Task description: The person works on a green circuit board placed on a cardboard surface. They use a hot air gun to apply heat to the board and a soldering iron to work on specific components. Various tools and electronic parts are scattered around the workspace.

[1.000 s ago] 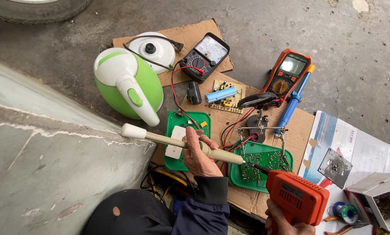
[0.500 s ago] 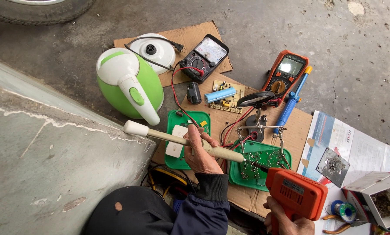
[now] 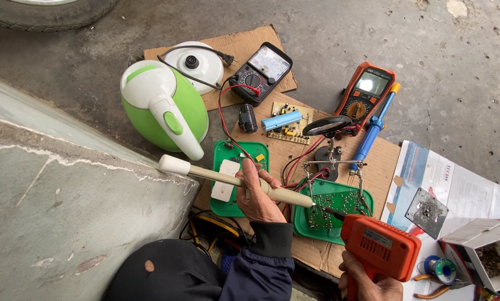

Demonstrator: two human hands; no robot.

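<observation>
You are working low on a rough grey concrete floor (image 3: 372,39), with flattened cardboard (image 3: 272,147) spread over it as your work surface and a pale concrete ledge (image 3: 54,212) rising close on your left. A tyre (image 3: 43,11) edges into the top corner.

The green circuit board (image 3: 333,209) lies just ahead of both hands, on the cardboard, held by the clips of a small helping-hands stand (image 3: 331,159). Your left hand (image 3: 258,192) is closed around the cream soldering iron (image 3: 233,181), fingers wrapped over the handle near its front end; the iron lies nearly level, its butt pointing left toward the ledge and its tip touching the board. Your right hand (image 3: 367,281) grips the handle of the orange soldering gun (image 3: 378,248) from below at the bottom edge of the view, its black nose aimed up-left and meeting the board right beside the iron's tip. Your left forearm, in a dark sleeve, comes in from the bottom centre.

Behind the board sit a second green board (image 3: 238,178), a green and white kettle (image 3: 163,108), its white base (image 3: 197,64), a black analogue meter (image 3: 261,72), an orange digital meter (image 3: 367,92) and a blue desoldering pump (image 3: 372,134). To the right lie printed papers (image 3: 462,189).
</observation>
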